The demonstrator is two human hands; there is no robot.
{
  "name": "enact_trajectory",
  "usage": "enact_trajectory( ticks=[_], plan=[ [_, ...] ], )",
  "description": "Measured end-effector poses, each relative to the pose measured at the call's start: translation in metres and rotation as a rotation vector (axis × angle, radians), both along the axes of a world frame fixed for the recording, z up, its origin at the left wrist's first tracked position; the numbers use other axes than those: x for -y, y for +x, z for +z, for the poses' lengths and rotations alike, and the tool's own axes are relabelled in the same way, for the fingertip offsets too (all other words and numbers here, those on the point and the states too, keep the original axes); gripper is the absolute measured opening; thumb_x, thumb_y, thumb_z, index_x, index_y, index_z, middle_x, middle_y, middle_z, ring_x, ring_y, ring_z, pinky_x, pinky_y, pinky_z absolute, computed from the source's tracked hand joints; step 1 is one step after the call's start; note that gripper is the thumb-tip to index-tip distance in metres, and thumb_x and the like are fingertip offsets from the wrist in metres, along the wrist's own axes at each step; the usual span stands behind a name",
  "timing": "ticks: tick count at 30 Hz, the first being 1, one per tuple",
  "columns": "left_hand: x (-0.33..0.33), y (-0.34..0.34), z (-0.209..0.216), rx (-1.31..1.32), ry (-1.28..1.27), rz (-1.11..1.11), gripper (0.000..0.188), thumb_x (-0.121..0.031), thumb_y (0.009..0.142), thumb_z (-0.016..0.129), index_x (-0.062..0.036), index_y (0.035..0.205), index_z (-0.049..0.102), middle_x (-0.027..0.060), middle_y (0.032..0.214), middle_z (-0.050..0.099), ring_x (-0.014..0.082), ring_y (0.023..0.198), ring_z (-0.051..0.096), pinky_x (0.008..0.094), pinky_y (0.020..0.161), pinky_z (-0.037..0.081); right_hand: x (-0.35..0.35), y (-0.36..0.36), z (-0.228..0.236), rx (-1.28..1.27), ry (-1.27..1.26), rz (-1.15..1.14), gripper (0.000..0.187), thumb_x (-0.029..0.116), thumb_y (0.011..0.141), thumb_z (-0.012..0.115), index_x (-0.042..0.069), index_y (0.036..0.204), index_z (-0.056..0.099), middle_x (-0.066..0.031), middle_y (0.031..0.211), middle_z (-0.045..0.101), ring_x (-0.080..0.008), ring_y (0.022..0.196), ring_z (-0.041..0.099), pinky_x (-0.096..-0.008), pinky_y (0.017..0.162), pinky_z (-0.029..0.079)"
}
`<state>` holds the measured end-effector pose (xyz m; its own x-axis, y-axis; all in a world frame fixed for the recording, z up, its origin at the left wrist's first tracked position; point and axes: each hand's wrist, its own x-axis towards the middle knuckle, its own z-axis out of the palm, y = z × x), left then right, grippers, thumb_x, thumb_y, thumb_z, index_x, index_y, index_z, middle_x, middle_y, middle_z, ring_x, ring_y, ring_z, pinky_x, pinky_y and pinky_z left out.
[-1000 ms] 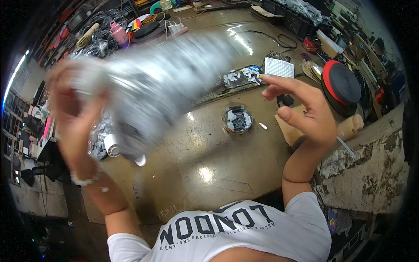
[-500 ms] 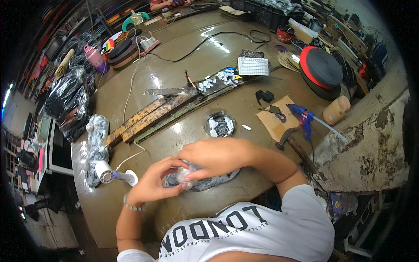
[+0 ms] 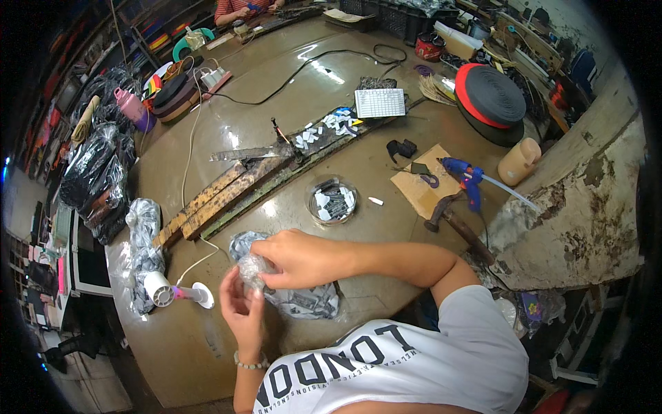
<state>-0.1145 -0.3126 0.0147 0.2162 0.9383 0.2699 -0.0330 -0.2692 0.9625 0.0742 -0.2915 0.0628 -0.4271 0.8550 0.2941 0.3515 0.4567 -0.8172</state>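
A clear plastic bag (image 3: pixel 307 301) with dark grey contents lies on the table in front of me, and its mouth is gathered into a crumpled bunch. My right hand (image 3: pixel 293 257) reaches in from the right and grips this bunch from above, fingers closed. From below and left, my left hand (image 3: pixel 243 310) curls its fingers and thumb against the same bunch. Part of the bag sticks out beyond my right hand's knuckles; the rest shows under my right wrist. What exactly is inside cannot be made out.
A round container (image 3: pixel 332 201) of small black and white pieces stands beyond my hands. A white handheld fan (image 3: pixel 178 293) is at left, by another filled bag (image 3: pixel 146 238). Further right lie a hammer (image 3: pixel 462 234) and a blue glue gun (image 3: pixel 465 176). Long metal bars (image 3: pixel 234 196) cross the table.
Both hands have shifted left with the bag's bunched mouth. My left wrist has turned more upright, and more of the bag's body now shows below my right wrist.
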Motion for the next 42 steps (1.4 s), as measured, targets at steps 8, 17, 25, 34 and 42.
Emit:
enact_trajectory(
  ticks=[8, 17, 25, 34, 42],
  plan=[
    [0.003, -0.009, 0.006, 0.068, 0.251, 0.048, 0.02, 0.007, 0.078, 0.058, -0.0012, 0.095, 0.051, 0.0099, 0.11, 0.042, 0.015, 0.091, 0.053, 0.0231, 0.065, 0.05, 0.014, -0.011, 0.01, -0.096, -0.049, 0.094, 0.027, 0.014, 0.075, 0.058, -0.004, 0.088, 0.043, -0.0231, 0.07, 0.055, -0.038, 0.063, 0.058, -0.0424, 0.056, 0.046],
    [0.017, -0.005, 0.03, -0.129, 0.396, 0.229, 0.019, 0.011, 0.069, 0.056, -0.0035, 0.07, 0.044, 0.0083, 0.091, 0.041, 0.0118, 0.072, 0.044, 0.0203, 0.059, 0.04, 0.054, -0.019, 0.019, 0.221, 0.396, 0.073, 0.028, 0.01, 0.075, 0.059, 0.0, 0.095, 0.042, -0.0154, 0.082, 0.05, -0.0324, 0.06, 0.059, -0.0392, 0.054, 0.05],
    [0.02, -0.01, 0.039, -0.238, 0.291, 0.131, 0.014, 0.008, 0.064, 0.052, -0.0021, 0.069, 0.042, 0.0064, 0.084, 0.042, 0.0113, 0.071, 0.039, 0.0199, 0.056, 0.031, 0.052, -0.012, 0.027, 0.024, 0.274, -0.043, 0.027, 0.017, 0.083, 0.055, -0.002, 0.101, 0.047, -0.016, 0.082, 0.052, -0.0336, 0.087, 0.056, -0.0383, 0.069, 0.047],
    [0.016, -0.009, 0.046, -0.098, 0.045, -0.065, 0.011, 0.008, 0.074, 0.056, -0.0007, 0.079, 0.051, 0.01, 0.107, 0.048, 0.0158, 0.098, 0.052, 0.0246, 0.079, 0.046, 0.014, -0.001, 0.022, 0.031, 0.078, -0.042, 0.017, 0.012, 0.088, 0.052, -0.001, 0.097, 0.058, -0.0129, 0.082, 0.058, -0.022, 0.072, 0.059, -0.0319, 0.065, 0.047],
    [0.015, -0.018, 0.057, -0.062, 0.017, -0.164, 0.027, -0.016, 0.073, 0.067, -0.0007, 0.093, 0.057, 0.003, 0.082, 0.054, 0.0069, 0.071, 0.05, 0.0185, 0.057, 0.041, 0.022, -0.005, 0.039, -0.506, -0.292, -0.099, 0.013, 0.011, 0.092, 0.047, -0.001, 0.094, 0.051, -0.0037, 0.092, 0.05, -0.0074, 0.083, 0.049, -0.023, 0.07, 0.044]
  ],
)
